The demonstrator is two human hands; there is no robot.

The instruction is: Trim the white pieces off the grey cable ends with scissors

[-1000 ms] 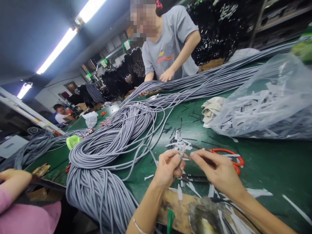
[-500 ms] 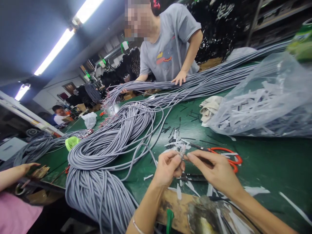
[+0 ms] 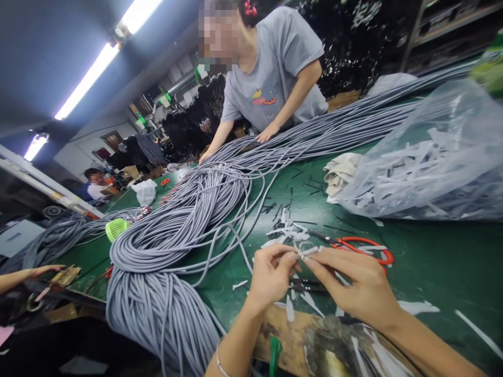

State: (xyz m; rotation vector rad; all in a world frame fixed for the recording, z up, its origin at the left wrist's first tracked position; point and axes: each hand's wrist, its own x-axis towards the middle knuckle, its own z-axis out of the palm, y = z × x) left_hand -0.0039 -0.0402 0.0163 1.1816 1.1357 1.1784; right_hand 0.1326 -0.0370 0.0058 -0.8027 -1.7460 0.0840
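- Fingertips of both hands meet low and right of centre in the head view; clock directions below run from there, twelve being the top.
- Left hand [image 3: 275,275]: nearly closed, thumb and forefinger pinched on one end of a pale piece [image 3: 310,252], the other fingers curled under.
- Right hand [image 3: 353,277]: thumb and forefinger pinched on the same piece from the three o'clock side, palm hollowed. The piece sits between the fingertips, above the table [image 3: 444,267], with thin light strands looping beside it; too small to tell more.
- Eleven o'clock, just beyond the fingertips: a heap of white scraps [image 3: 288,231]. Short black bits [image 3: 312,184] lie scattered farther off at twelve.
- Three o'clock: pliers or scissors with red handles [image 3: 363,242], partly behind the right hand.
- Six o'clock: a dark tool [image 3: 308,285], near and partly hidden by the hands; past it, a worn board [image 3: 285,332].
- Nine o'clock: thick grey cables [image 3: 168,235], coiled and spilling over the table edge.
- One o'clock: a crumpled cloth [image 3: 341,177], touching a clear bag [image 3: 428,173] of white strips at two.
- Eleven o'clock, well apart: a co-worker's hand [image 3: 269,133] flat on the cables.
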